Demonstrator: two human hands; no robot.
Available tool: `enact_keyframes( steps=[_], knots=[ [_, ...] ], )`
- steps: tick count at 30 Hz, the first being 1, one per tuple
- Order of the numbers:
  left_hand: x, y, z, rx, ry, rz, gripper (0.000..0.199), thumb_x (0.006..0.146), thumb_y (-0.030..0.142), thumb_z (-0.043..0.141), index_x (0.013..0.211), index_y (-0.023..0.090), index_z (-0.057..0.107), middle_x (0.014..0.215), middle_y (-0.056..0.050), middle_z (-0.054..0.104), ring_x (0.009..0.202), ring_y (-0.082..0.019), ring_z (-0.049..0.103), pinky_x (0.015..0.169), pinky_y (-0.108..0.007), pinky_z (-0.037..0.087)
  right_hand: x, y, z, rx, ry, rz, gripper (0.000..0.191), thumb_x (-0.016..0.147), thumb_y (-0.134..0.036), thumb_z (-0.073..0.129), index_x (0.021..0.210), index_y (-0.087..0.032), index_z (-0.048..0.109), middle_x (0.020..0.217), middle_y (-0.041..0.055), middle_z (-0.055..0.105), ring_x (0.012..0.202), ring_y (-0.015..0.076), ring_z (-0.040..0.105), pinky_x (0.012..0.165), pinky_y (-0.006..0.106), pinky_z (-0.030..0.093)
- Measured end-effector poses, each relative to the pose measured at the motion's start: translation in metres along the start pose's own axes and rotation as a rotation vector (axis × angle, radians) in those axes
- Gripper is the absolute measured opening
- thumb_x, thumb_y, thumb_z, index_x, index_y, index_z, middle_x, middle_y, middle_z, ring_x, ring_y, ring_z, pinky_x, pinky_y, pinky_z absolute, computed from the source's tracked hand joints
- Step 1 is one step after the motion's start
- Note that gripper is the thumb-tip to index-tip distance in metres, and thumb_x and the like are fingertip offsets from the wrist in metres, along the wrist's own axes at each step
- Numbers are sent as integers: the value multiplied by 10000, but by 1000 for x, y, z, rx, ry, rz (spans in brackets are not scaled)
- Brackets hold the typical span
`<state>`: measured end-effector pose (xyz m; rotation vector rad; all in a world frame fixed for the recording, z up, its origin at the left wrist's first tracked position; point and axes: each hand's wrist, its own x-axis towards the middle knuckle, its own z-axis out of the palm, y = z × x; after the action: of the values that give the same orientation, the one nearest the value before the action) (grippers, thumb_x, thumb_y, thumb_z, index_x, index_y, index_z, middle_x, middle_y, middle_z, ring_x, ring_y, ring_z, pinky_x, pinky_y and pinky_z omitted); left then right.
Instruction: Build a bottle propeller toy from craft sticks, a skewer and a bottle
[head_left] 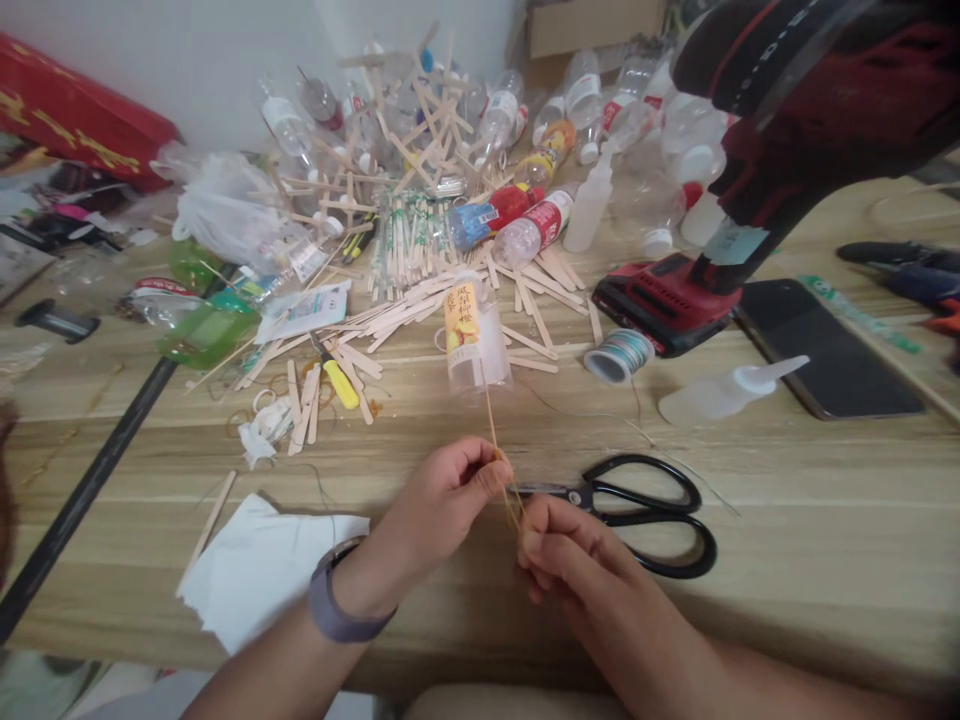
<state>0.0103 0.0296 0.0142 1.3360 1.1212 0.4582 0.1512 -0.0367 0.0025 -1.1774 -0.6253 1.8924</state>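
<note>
My left hand (457,490), with a banded watch on the wrist, pinches the near end of a thin wooden stick (490,415). The stick's far part reaches into a clear plastic bottle (491,350) with a yellow label, lying on the table. A thin yellowish elastic loop (516,500) runs from my left fingertips to my right hand (562,550), whose thumb and fingers are closed on it. Black-handled scissors (645,510) lie just beyond and right of my right hand, their blades partly behind the fingers.
Popsicle sticks (405,310) and plastic bottles (536,225) crowd the back. To the right are a red-black power drill (675,300), a thread spool (619,356), a glue bottle (712,393) and a phone (825,345). White paper (262,565) and a black rod (97,480) lie left.
</note>
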Motion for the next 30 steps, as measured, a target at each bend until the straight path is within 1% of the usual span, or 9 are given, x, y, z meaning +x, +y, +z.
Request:
enact_keyframes(
  steps=[3,6,9,11,14,17,22,25,30],
  knots=[
    [0,-2,-1,41,-28,-20,252,873,387,515,741,174,509,623,63,385,584,-103,335,537,-232,278,7,-11,-5,-42,120,-91,207,707,-286,581,555,-208,463,499,-63,370,507,107,325,497,258,258],
    [-2,-4,-1,-40,-70,-58,268,874,424,523,781,173,514,587,78,380,533,-86,325,488,-218,250,14,-19,-11,-126,235,-211,197,721,-291,610,570,-203,520,479,-69,373,468,95,310,459,252,238],
    [-6,-2,1,-219,-136,-132,316,847,471,551,763,170,506,541,83,419,448,-59,323,421,-198,225,17,-22,-13,-248,242,-318,182,742,-289,630,591,-197,589,484,-53,440,442,91,341,430,252,237],
    [-9,0,3,-332,-187,-189,324,820,475,584,760,170,493,561,64,506,392,-36,326,373,-182,213,18,-23,-11,-252,238,-343,177,740,-300,652,604,-192,620,504,-40,492,434,87,358,413,248,238],
    [-13,1,7,-470,-219,-251,329,787,461,630,765,178,464,636,27,609,354,-30,404,316,-159,241,20,-27,-8,-89,246,-248,194,694,-331,702,597,-186,615,497,-54,478,414,68,325,390,229,233],
    [-13,-1,8,-538,-204,-256,340,767,447,662,746,176,457,628,31,618,380,-55,515,318,-150,333,22,-33,-8,71,221,-100,205,636,-304,728,555,-182,584,432,-97,335,398,48,220,368,208,183],
    [-13,0,6,-555,-148,-243,322,793,421,654,753,161,468,623,38,628,392,-54,556,370,-151,426,22,-39,-14,144,185,40,168,574,-247,729,524,-170,589,417,-104,304,404,34,167,367,194,142],
    [-14,2,5,-551,-127,-233,307,810,407,643,760,156,473,622,40,630,388,-51,558,365,-143,423,22,-38,-17,134,177,76,166,556,-244,737,502,-165,601,406,-94,328,397,31,183,371,191,153],
    [-14,-2,9,-573,-163,-256,324,811,413,645,749,153,460,611,41,630,395,-56,577,372,-138,431,25,-33,-13,289,217,-2,157,568,-248,783,564,-152,659,450,-94,331,426,34,193,370,170,193]
  ],
)
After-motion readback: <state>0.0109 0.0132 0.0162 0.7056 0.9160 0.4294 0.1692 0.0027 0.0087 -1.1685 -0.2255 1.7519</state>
